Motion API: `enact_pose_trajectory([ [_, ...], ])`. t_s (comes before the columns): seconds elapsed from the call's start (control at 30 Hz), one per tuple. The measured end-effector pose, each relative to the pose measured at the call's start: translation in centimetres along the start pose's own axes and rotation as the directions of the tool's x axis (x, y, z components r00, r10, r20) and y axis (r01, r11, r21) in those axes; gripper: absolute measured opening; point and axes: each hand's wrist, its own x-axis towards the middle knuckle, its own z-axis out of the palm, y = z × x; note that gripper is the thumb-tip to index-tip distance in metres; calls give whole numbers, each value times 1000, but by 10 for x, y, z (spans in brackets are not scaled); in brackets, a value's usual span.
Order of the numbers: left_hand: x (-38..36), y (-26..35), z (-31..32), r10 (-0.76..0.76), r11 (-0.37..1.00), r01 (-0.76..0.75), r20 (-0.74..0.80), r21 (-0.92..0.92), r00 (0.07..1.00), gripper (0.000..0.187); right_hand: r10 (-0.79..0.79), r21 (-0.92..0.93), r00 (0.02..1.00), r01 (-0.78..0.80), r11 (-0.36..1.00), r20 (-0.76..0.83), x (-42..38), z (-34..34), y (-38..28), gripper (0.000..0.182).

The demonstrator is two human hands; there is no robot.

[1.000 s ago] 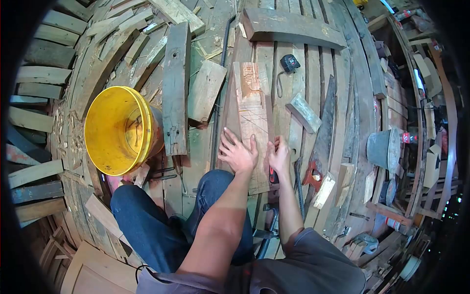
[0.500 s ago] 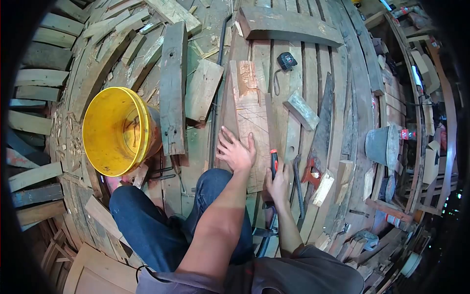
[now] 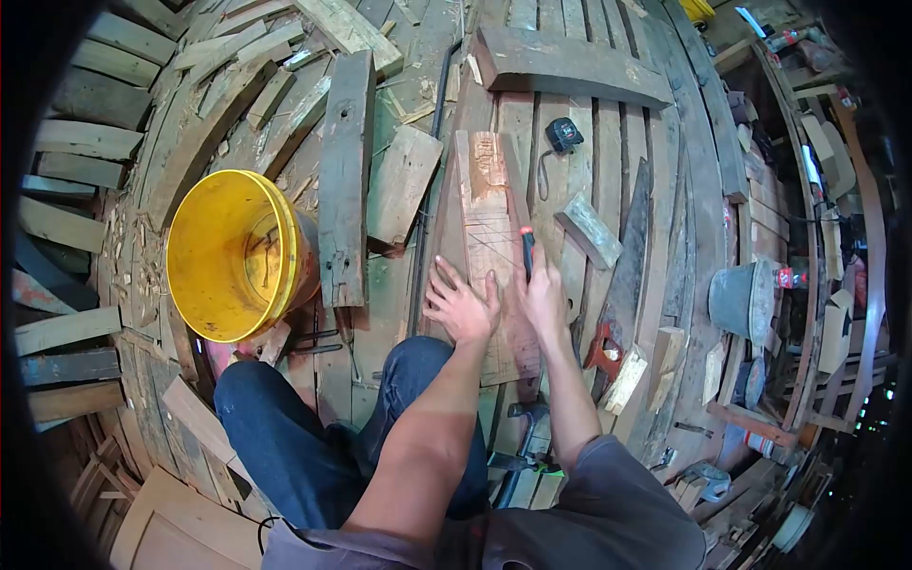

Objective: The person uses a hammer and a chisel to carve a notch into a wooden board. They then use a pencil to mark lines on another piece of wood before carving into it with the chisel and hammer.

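My left hand [image 3: 463,302] lies flat with spread fingers on the lower left part of a wooden board [image 3: 492,249]. The board has pencil lines across it and a rough, chipped-out recess near its far end. My right hand [image 3: 541,293] is closed around a chisel-like tool [image 3: 528,249] with a black handle and a red end, over the board's right edge. The tool's working end is hidden. A hammer [image 3: 529,410] lies near my knees, below the board. Right of the board are a handsaw [image 3: 629,249] with a red handle and a short wood block [image 3: 589,230].
A yellow bucket [image 3: 285,261] lies tipped at the left. A tape measure [image 3: 563,135] rests beyond the board, before a thick beam [image 3: 575,66]. Another plank [image 3: 345,180] and wood scraps lie on the left. A grey bucket [image 3: 743,299] stands at the right.
My right hand has moved forward, away from my body, carrying the red-ended tool up along the board's right edge. My left hand stays on the board. The view has shifted slightly.
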Motion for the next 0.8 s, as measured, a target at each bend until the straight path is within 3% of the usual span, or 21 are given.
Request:
enact_pose_trajectory([
  [0.17, -1, -1, 3, 20, 1000, -20, -52, 2, 998, 96, 28, 3, 999, -28, 1000, 19, 42, 8, -9, 52],
  [0.33, 0, 1, -2, 16, 1000, -16, -26, -1, 1000, 95, 16, 72, 1000, -17, 997, 14, -12, -12, -5, 45],
  [0.43, 2, 0, -4, 2, 1000, -2, -12, 5, 1000, 95, -9, 8, 998, 10, 1000, -56, -30, -9, 6, 41],
  [0.47, 1, 0, -3, 4, 1000, -4, -16, 11, 1000, 95, 47, 35, 999, -46, 998, -23, -25, -13, 0, 36],
  [0.67, -3, 0, 2, 27, 999, -28, -56, -19, 998, 96, -74, -12, 995, 73, 997, -65, 40, 0, 15, 37],
  [0.8, 0, 2, -2, 4, 999, -3, -28, 34, 1000, 95, 30, 68, 999, -31, 997, 13, -8, -18, 11, 38],
])
